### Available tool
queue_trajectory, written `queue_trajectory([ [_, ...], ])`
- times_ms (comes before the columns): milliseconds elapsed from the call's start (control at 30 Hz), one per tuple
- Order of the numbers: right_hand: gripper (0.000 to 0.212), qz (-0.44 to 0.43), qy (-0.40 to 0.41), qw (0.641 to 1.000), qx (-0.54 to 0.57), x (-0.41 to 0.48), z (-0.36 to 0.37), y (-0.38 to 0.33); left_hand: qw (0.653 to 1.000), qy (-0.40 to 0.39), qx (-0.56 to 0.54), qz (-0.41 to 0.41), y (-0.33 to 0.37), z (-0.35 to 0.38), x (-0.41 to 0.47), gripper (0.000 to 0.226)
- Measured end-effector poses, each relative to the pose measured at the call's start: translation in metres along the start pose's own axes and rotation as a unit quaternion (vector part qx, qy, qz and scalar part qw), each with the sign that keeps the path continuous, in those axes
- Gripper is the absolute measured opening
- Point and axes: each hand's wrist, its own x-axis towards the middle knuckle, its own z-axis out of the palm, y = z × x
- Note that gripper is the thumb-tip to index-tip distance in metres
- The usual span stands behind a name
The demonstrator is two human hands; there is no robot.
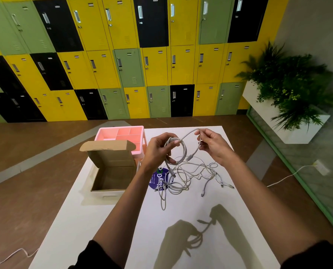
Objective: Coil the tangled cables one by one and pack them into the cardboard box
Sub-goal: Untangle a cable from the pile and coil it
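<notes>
Above the white table (210, 214), my left hand (157, 150) grips a coil of grey cable (183, 152) with a few loops in it. My right hand (212, 142) pinches the free end of that same cable, and its plug hangs down between my two hands. A tangle of grey cables (190, 177) lies on the table below my hands, with several plugs spread out to the right. The cardboard box (113, 171) stands open to the left with its lid up, and I see nothing inside it.
A pink compartment tray (122, 134) stands behind the box at the table's far edge. A round blue sticker (157, 179) lies under the tangle. Lockers line the far wall, a white planter with plants (290, 94) is at the right, and a white cord (286, 176) runs across the floor.
</notes>
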Motion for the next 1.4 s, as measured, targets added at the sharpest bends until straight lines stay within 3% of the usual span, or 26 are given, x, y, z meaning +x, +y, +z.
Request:
queue_trajectory([
  [200,0.023,-0.036,-0.001,0.998,0.054,0.001,0.008,-0.003,0.999,-0.035,-0.037,-0.013,0.002,0.005,-0.002,0.010],
  [400,0.022,0.064,-0.012,0.979,0.195,0.000,0.020,0.001,0.998,-0.035,-0.043,-0.018,0.006,0.007,-0.001,0.009],
  [533,0.021,0.104,-0.018,0.973,0.203,-0.003,0.035,0.003,0.998,-0.022,-0.049,-0.028,0.005,0.008,0.000,0.013],
  [867,0.012,0.119,-0.075,0.989,0.039,-0.013,0.040,-0.002,0.996,0.078,0.012,-0.027,-0.010,0.004,0.005,0.011],
  [1033,0.023,0.112,-0.133,0.984,-0.039,-0.016,0.033,-0.006,0.991,0.116,0.053,-0.033,-0.011,0.004,0.007,0.016],
  [1167,0.036,0.090,-0.134,0.981,-0.111,-0.017,0.034,-0.013,0.988,0.123,0.091,-0.024,-0.007,0.007,0.006,0.011],
  [1300,0.027,0.038,-0.057,0.962,-0.264,-0.017,0.037,-0.021,0.983,0.154,0.101,-0.014,-0.007,0.008,0.005,0.014],
  [1400,0.019,0.020,-0.001,0.950,-0.312,-0.014,0.043,-0.024,0.980,0.163,0.116,-0.010,-0.007,0.007,0.006,0.016],
])
